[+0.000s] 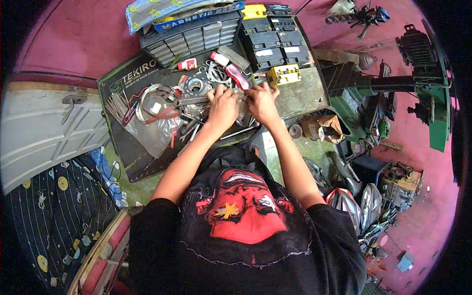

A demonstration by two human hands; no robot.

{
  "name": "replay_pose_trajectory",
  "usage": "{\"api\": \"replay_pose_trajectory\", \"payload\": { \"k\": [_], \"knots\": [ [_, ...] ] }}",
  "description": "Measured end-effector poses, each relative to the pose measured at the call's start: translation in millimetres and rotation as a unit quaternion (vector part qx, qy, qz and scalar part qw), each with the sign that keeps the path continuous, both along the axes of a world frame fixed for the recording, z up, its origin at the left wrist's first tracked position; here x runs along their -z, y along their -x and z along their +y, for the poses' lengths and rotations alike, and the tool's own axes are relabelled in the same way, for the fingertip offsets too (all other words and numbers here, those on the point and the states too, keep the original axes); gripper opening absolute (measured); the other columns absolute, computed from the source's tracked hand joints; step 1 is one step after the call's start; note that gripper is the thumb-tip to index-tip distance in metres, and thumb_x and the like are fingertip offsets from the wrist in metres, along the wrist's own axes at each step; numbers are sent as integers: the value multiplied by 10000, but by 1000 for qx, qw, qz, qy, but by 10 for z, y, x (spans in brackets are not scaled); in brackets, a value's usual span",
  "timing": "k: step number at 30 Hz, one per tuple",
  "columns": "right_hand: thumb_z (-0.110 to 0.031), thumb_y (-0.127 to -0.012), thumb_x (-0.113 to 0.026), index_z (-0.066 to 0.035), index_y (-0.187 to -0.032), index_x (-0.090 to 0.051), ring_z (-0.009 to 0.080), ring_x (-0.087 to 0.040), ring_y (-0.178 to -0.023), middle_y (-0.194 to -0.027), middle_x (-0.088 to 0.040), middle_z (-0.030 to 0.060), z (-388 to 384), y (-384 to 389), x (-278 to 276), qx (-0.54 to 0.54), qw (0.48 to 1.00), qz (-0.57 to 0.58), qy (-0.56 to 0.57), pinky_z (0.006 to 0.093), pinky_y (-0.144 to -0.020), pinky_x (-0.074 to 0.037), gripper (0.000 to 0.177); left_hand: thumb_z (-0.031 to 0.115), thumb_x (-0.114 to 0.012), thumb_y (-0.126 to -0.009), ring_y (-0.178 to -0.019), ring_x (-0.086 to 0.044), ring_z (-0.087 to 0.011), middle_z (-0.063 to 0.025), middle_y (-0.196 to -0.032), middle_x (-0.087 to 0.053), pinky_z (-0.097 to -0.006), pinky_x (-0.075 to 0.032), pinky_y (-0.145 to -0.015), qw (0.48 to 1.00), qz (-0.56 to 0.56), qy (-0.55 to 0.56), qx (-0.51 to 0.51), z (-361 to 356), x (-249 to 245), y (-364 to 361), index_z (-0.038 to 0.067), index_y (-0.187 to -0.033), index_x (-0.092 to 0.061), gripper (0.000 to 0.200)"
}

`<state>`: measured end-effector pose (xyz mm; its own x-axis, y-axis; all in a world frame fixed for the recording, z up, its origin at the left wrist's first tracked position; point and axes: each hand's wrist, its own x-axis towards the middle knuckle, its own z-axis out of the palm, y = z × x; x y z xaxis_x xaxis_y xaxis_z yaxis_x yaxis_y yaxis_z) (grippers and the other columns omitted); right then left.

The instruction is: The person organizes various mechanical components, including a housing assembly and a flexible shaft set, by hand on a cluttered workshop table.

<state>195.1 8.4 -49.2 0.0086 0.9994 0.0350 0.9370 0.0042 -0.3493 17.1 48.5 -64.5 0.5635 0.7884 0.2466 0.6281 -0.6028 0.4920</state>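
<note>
Over the cluttered bench, my left hand [223, 107] has its fingers bent down, closed over something I cannot make out among the metal parts. Close by on the right, my right hand [264, 104] is also curled, its fingertips hiding whatever they grip. A red and clear bottle [237, 77] lies just beyond both hands. Left of my left hand are a round metal engine part [195, 86] and a wrench [192, 101]. Ring-shaped gaskets [216, 73] sit past the fingers. A long metal rod [244, 131] lies nearer to me, below the hands.
A black tool mat [129, 147] covers the bench's left side. Behind stands a small-drawer cabinet [194, 39]. Several black batteries [268, 56] and a yellow one [285, 74] are at the back right. A paper bag [322, 129] and a green machine [439, 118] stand to the right.
</note>
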Motion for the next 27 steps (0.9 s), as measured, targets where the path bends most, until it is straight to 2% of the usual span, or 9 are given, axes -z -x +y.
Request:
{"api": "replay_pose_trajectory", "payload": {
  "k": [3, 10, 11, 14, 15, 19, 22, 26, 27],
  "knots": [
    [-167, -877, -765, -123, -1032, -763, 313, -616, -1099, -947, -730, 66, 75, 37, 64, 60, 992, 102, -31, 597, -1062, -306, 161, 169, -724, -881, -1075, -587, -293, -78, -952, -728, -509, -354, -952, 999, -26, 38, 5, 162, 37, -32, 86, -896, -790, 107],
    [-119, -853, -735, -92, -984, -723, 296, -634, -1028, -941, -732, 71, -38, 159, 164, 50, 988, 27, -147, 583, -1089, -317, 135, 216, -712, -844, -1061, -645, -306, -101, -941, -781, -503, -355, -930, 985, 11, 170, -14, 504, 158, -95, 182, -963, -859, 192],
    [-112, -851, -721, -92, -1055, -739, 280, -626, -1106, -1052, -735, 60, -87, 135, 211, 19, 993, -45, -108, 597, -1116, -304, 206, 232, -713, -841, -1046, -666, -321, -109, -934, -783, -511, -364, -914, 983, 33, 179, -18, 536, 156, -110, 200, -962, -862, 194],
    [-117, -845, -716, -94, -1137, -735, 261, -609, -1196, -1155, -725, 53, -213, 108, 183, -31, 987, -32, -155, 609, -1136, -290, 293, 275, -730, -827, -974, -731, -352, -126, -908, -785, -533, -395, -853, 973, 61, 220, -21, 630, 244, -131, 244, -984, -867, 210],
    [-118, -839, -719, -97, -1326, -664, 277, -555, -1315, -1328, -666, 90, -263, 72, 125, -59, 991, -30, -115, 612, -1155, -278, 490, 266, -737, -822, -951, -742, -349, -128, -893, -783, -537, -404, -840, 974, 44, 223, -24, 630, 252, -122, 237, -965, -863, 193],
    [-147, -868, -678, -120, -1574, -451, 338, -458, -1416, -1542, -492, 146, -449, 69, -3, -92, 995, -27, -36, 612, -1174, -264, 743, 212, -752, -804, -923, -754, -334, -125, -880, -783, -535, -416, -820, 970, -31, 231, -70, 577, 238, -124, 194, -913, -846, 145],
    [-155, -913, -610, -144, -1562, -477, 316, -473, -1400, -1519, -514, 129, -433, 43, 234, -90, 982, -155, -65, 604, -1174, -267, 663, 184, -748, -815, -944, -735, -347, -116, -889, -783, -536, -399, -835, 972, -15, 229, -53, 532, 189, -92, 168, -913, -829, 128],
    [-163, -930, -586, -169, -1482, -559, 275, -490, -1386, -1396, -595, 86, -277, 46, 384, -81, 983, -117, -113, 576, -1181, -258, 553, 241, -757, -873, -1078, -628, -318, -103, -939, -782, -524, -343, -975, 988, -32, 148, 3, 306, 11, 44, 170, -1084, -820, 231],
    [-173, -922, -602, -160, -1426, -599, 275, -502, -1372, -1326, -628, 79, -236, 47, 354, -80, 982, -117, -123, 580, -1182, -253, 504, 292, -806, -855, -1183, -574, -298, -111, -1177, -757, -534, -334, -1018, 986, -4, 164, 35, 275, -44, 123, 129, -1239, -768, 419]
  ]
}}
